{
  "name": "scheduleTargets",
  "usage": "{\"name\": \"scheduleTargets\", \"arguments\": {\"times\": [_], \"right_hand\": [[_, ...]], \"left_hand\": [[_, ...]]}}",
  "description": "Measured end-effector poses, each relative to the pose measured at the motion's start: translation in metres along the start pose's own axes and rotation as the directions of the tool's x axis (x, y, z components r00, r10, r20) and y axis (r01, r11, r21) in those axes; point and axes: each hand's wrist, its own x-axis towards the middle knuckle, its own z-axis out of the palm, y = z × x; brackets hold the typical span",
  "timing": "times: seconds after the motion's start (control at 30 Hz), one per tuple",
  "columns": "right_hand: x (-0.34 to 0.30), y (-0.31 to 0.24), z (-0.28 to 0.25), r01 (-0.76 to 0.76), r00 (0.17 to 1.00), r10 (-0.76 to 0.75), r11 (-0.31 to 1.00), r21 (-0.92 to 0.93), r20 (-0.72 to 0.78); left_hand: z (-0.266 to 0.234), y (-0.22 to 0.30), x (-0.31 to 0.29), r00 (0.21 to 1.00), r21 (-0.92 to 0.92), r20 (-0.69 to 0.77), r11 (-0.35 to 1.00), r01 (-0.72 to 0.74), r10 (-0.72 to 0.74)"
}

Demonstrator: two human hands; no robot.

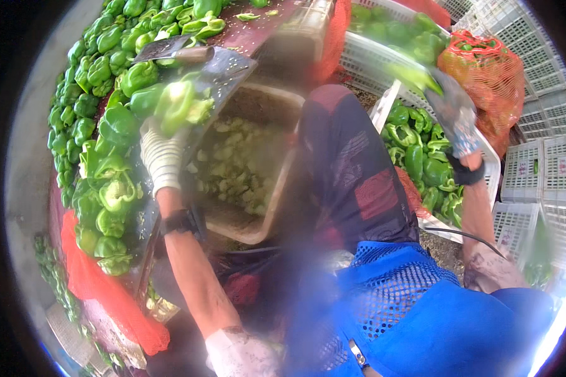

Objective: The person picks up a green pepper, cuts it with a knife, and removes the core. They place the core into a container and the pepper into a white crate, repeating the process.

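Observation:
My left hand (161,154), in a white striped glove, is closed on a green bell pepper (176,103) at the edge of the pepper pile (110,125). The pepper is blurred and its pale cut side shows. Out to the right, my right hand (454,113), in a grey glove, is smeared by motion. A blurred piece of green bell pepper (412,76) is at its fingertips. Below that hand stands a white crate (493,173) of green peppers (424,160). A broad blade with a wooden handle (195,54) lies on the pile near the left hand.
A tub (273,207) with pale green pepper scraps stands between the table and my knee. Another crate (374,56) of peppers is at the back right, beside a red net bag (484,75). Stacked white crates (525,169) line the right; red netting (100,283) hangs front left.

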Motion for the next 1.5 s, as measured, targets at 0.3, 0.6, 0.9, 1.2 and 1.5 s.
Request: {"name": "scheduleTargets", "arguments": {"times": [0.3,0.6,0.9,1.2,1.5], "right_hand": [[0.000,0.006,0.043,0.149,0.956,-0.155,0.988,0.045,0.249],[-0.092,0.028,0.121,0.203,0.969,-0.205,0.979,0.031,0.139],[-0.084,-0.020,0.156,-0.274,0.927,0.165,0.911,0.308,0.336],[0.046,-0.021,0.103,-0.264,0.641,0.196,0.964,-0.027,0.742],[0.080,-0.210,0.015,0.550,0.749,-0.597,0.320,0.771,-0.287]], "left_hand": [[-0.033,0.017,-0.013,0.938,-0.260,0.316,0.938,0.228,-0.141],[-0.088,0.001,-0.100,0.900,-0.552,0.109,0.727,0.408,-0.422],[-0.061,0.010,-0.094,0.938,-0.629,0.128,0.705,0.329,-0.323],[-0.065,0.134,-0.051,0.865,-0.711,0.432,0.494,0.500,-0.254],[-0.100,0.121,-0.081,0.970,-0.933,0.241,0.273,0.234,-0.009]]}}
